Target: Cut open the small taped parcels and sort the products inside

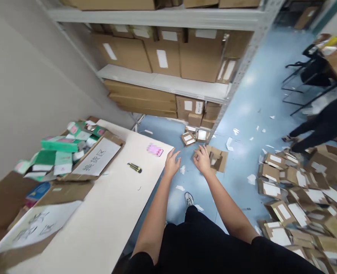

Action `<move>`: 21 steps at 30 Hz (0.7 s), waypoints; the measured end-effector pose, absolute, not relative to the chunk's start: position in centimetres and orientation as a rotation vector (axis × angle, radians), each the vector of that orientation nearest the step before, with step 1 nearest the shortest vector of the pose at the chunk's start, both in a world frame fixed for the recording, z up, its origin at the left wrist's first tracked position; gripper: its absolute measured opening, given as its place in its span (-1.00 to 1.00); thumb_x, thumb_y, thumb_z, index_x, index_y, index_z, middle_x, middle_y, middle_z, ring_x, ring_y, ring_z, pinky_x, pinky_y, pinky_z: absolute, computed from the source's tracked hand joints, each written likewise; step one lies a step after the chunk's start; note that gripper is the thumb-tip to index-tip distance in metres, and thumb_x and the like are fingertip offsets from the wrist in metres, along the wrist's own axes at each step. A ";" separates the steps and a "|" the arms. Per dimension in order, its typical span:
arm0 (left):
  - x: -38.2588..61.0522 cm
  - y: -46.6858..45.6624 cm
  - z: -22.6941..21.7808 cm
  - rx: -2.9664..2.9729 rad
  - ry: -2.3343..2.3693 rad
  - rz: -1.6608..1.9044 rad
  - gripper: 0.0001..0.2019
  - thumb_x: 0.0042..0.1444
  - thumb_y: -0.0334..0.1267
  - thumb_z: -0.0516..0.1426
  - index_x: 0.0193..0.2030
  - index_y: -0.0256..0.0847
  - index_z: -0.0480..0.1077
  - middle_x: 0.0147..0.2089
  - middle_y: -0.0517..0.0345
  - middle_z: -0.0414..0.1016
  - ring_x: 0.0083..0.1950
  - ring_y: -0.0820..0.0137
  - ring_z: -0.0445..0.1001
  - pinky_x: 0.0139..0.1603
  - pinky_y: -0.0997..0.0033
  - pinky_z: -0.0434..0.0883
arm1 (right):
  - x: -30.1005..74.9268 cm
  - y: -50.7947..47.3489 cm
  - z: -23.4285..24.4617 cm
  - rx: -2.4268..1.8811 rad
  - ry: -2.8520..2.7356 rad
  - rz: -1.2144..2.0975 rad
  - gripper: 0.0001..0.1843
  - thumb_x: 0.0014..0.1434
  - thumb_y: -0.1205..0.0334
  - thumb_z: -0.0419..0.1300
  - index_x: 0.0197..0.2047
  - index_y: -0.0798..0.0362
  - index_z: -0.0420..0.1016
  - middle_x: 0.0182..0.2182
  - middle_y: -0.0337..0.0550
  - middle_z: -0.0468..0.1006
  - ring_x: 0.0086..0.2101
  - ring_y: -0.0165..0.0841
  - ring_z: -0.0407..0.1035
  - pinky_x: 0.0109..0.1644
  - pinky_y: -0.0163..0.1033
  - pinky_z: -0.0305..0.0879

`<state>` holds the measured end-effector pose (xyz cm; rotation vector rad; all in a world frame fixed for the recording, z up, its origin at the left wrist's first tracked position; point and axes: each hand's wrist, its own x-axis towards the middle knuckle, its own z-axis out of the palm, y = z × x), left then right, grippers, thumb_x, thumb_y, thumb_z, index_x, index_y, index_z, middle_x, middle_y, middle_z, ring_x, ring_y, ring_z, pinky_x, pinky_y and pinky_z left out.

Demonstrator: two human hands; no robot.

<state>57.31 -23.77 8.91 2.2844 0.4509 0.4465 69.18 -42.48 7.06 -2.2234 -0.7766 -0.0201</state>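
Observation:
My left hand (172,163) is raised past the edge of the white table (122,201), fingers bent but apart, with nothing in it. Level with it, my right hand (202,160) hangs in the air over the floor, also empty with its fingers apart. Beneath and behind the right hand, an open cardboard box (221,161) lies on the floor. Nearest the left hand on the table is a phone (155,150) with a blurred pink screen. A yellow and black utility knife (134,167) lies further left on the tabletop.
Labelled cartons (96,158) holding green and white boxes line the table's left side. Ahead stands a metal shelf (162,82) stacked with cardboard boxes. Many small cartons (296,205) cover the floor at right, near another person's legs (319,121). Paper scraps (229,144) litter the blue floor.

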 end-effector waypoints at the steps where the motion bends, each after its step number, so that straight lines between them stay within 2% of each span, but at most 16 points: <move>1: 55.9 -23.1 8.9 2.296 0.497 0.465 -0.60 0.27 -0.32 0.19 0.24 -0.08 0.52 0.48 -0.05 0.32 0.49 0.09 0.29 0.54 -0.07 0.25 | 68.7 -41.2 7.0 -2.196 -0.827 -0.004 -0.61 0.22 0.32 0.20 0.11 0.06 0.60 0.41 0.09 0.31 0.48 0.06 -0.04 0.52 0.28 0.03; 10: 40.5 -19.5 9.8 2.291 1.013 0.675 -0.59 0.29 -0.35 0.18 0.26 -0.08 0.48 0.49 -0.06 0.31 0.50 0.11 0.29 0.50 -0.05 0.30 | 60.1 -30.3 8.5 -1.940 -1.272 0.045 -0.55 0.28 0.29 0.15 0.21 0.07 0.54 0.37 0.12 0.34 0.44 0.03 0.04 0.48 0.29 0.13; 21: 17.1 -20.9 10.3 2.034 1.441 0.923 -0.56 0.30 -0.34 0.17 0.30 -0.06 0.46 0.49 -0.05 0.30 0.50 0.11 0.27 0.51 -0.04 0.29 | 39.7 -24.1 9.9 -1.702 -1.704 0.176 -0.43 0.28 0.28 0.15 0.36 0.03 0.43 0.43 0.11 0.25 0.44 0.02 0.05 0.47 0.27 0.15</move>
